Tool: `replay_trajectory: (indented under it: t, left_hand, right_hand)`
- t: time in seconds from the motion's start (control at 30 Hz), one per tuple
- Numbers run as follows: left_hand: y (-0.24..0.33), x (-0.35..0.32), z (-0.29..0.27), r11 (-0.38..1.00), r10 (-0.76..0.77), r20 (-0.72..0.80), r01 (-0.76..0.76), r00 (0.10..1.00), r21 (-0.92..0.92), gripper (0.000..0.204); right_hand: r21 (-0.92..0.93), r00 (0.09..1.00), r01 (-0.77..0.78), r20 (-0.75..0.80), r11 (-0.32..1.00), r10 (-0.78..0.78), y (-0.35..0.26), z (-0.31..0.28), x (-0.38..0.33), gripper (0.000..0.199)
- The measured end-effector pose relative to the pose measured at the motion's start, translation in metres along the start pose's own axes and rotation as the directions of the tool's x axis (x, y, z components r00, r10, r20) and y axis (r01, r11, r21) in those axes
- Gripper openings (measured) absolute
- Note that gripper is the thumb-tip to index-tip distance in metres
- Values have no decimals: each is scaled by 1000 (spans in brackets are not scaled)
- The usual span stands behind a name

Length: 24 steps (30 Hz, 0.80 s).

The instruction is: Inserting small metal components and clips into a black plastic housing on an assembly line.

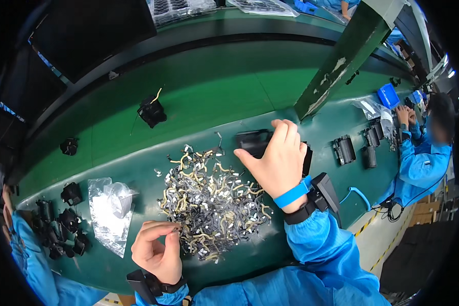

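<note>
left hand: low, at the near edge of the green bench, thumb and forefinger pinched together on one small clip at the fingertips; too small to tell its shape
right hand: further out and to the right, fingers closed over the top of a black housing, gripping it from above
clip pile: loose heap of yellow, black and silver clips, lying between the two hands, touching neither wrist
key relation: housing lies up and right of the pinched clip, across the pile; right hand is already on it, left hand is the nearer one to the pile
housing axis: long side runs roughly left-right, partly hidden under the right hand
clip axis: cannot tell
plastic bag: clear, crumpled, just left of the left hand
other housings: black, clustered far left; more far right near a co-worker's sleeve
</note>
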<state>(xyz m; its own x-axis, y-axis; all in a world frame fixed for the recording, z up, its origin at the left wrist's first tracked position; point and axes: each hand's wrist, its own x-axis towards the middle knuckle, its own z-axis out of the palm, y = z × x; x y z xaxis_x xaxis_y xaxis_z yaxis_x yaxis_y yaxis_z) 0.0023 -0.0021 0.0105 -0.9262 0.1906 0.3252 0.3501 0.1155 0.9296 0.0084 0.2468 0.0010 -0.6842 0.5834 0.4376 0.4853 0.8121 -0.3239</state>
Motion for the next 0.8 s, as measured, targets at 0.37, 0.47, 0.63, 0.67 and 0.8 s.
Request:
replay_trajectory:
  t: [0.37, 0.47, 0.63, 0.67, 0.8]
  left_hand:
    - [10, 2, 28, 926, -212, -160, 146, 964, -347, 8]
    - [7, 1, 26, 896, -252, -132, 179, 959, -406, 9]
    - [0, 0, 16, 811, -189, 44, 181, 981, -557, 34]
    - [1, 2, 19, 751, -166, 97, 190, 981, -632, 44]
    - [-8, 1, 13, 621, -110, 234, 251, 966, -743, 68]
  right_hand:
    - [-1, 995, 51, -81, 999, -51, 24, 10, 4, 83]
    - [-4, 999, -51, -17, 999, 51, 17, 14, 2, 86]
    - [176, 999, -48, 0, 983, 48, 10, 7, 5, 81]
    - [274, 999, -16, -32, 962, 26, 8, -2, 7, 81]
    - [629, 988, 88, 43, 773, -147, -16, -27, -18, 80]
